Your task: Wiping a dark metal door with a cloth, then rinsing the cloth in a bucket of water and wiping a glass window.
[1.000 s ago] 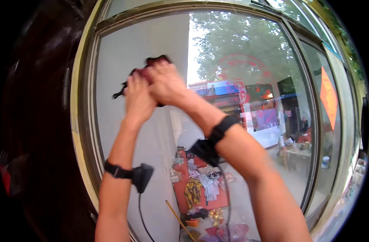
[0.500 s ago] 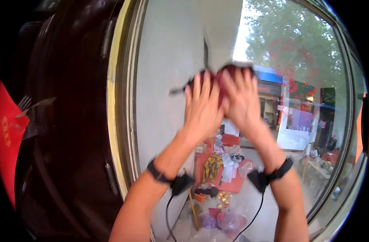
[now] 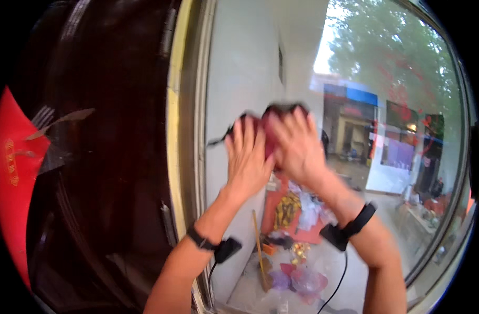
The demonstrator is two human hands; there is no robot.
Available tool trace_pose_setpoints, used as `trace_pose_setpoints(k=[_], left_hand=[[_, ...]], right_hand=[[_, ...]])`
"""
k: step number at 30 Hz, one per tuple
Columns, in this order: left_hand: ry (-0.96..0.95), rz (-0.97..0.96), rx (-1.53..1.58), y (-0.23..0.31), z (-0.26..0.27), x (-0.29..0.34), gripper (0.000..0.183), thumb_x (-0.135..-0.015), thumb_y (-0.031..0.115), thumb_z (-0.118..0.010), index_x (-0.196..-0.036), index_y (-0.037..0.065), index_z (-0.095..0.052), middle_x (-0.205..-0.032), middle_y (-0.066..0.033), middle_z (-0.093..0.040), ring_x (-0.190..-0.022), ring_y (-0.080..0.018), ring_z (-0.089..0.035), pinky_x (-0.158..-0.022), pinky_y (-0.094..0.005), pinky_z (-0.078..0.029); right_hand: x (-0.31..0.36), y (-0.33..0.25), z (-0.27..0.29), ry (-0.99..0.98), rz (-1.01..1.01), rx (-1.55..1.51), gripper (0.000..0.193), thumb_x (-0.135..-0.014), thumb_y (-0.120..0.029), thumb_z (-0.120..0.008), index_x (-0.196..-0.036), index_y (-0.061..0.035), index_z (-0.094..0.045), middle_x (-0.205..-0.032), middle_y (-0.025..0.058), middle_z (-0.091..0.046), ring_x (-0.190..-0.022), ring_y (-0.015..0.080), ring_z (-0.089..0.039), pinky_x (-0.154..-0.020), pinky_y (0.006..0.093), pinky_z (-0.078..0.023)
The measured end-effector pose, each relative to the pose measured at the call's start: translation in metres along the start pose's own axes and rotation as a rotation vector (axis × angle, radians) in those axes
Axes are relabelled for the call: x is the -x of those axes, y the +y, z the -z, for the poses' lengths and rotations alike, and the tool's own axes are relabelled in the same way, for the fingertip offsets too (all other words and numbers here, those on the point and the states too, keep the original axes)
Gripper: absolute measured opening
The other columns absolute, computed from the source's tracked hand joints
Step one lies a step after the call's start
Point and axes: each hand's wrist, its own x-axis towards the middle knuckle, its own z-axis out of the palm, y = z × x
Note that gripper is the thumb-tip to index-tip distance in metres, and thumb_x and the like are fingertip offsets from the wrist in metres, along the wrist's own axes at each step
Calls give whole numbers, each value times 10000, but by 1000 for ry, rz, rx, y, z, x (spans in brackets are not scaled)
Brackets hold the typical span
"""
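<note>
A dark red cloth (image 3: 270,137) with black edges lies against a large glass window pane (image 3: 349,47), under both my hands. My left hand (image 3: 248,161) presses flat on the cloth's left part, fingers stretched and apart. Just right of it, my right hand (image 3: 301,153) lies flat on the same cloth with its fingers spread, slightly blurred. A thin black strip (image 3: 217,142) sticks out from the cloth toward the window frame. The palms hide much of the cloth. Each wrist wears a black band with a small box and a cable.
To the left runs a cream window frame (image 3: 175,120) beside a dark brown door (image 3: 108,157) with red paper (image 3: 14,183) on it. Faint red marks (image 3: 402,97) show on the glass. Behind it, clothes (image 3: 286,209), plastic bags (image 3: 307,280) and a wooden stick (image 3: 258,246) appear.
Both hands have slid the cloth left and down over the glass, closer to the cream frame. The view has turned slightly left.
</note>
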Motion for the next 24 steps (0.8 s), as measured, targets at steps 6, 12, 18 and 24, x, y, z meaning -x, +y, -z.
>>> trace_pose_setpoints(k=[6, 12, 18, 24], left_hand=[[40, -2, -63, -24, 52, -193, 729, -898, 352, -552, -1474, 23, -250, -1552, -231, -175, -1428, -455, -140, -1096, -649, -194], [115, 58, -78, -46, 70, -268, 727, -918, 390, -502, -1492, 32, -235, -1573, -212, -148, -1449, -415, -122, -1131, -609, -165], [159, 71, -97, -88, 64, -322, 701, -938, 395, -485, -1488, 33, -243, -1567, -220, -166, -1444, -421, -144, -1132, -594, -185], [286, 112, -17, -95, 59, -349, 670, -949, 396, -468, -1464, 12, -275, -1543, -254, -201, -1435, -417, -171, -1145, -554, -183]], right_hand=[[-169, 93, 3, 248, -20, 177, 532, -799, -239, -569, -1304, -85, -503, -1360, 184, -476, -1301, 383, -382, -1046, 553, -297], [-254, 113, 5, 178, -159, 160, 604, -823, -264, -543, -1378, -76, -400, -1435, 218, -412, -1364, 425, -319, -1087, 604, -238], [-319, 126, -15, 128, -197, 64, 538, -838, -251, -556, -1314, -45, -412, -1376, 210, -483, -1327, 437, -378, -1076, 631, -229], [-375, 125, -23, -24, -106, 162, 502, -890, -262, -496, -1382, -165, -475, -1455, 113, -436, -1378, 373, -328, -1083, 598, -243]])
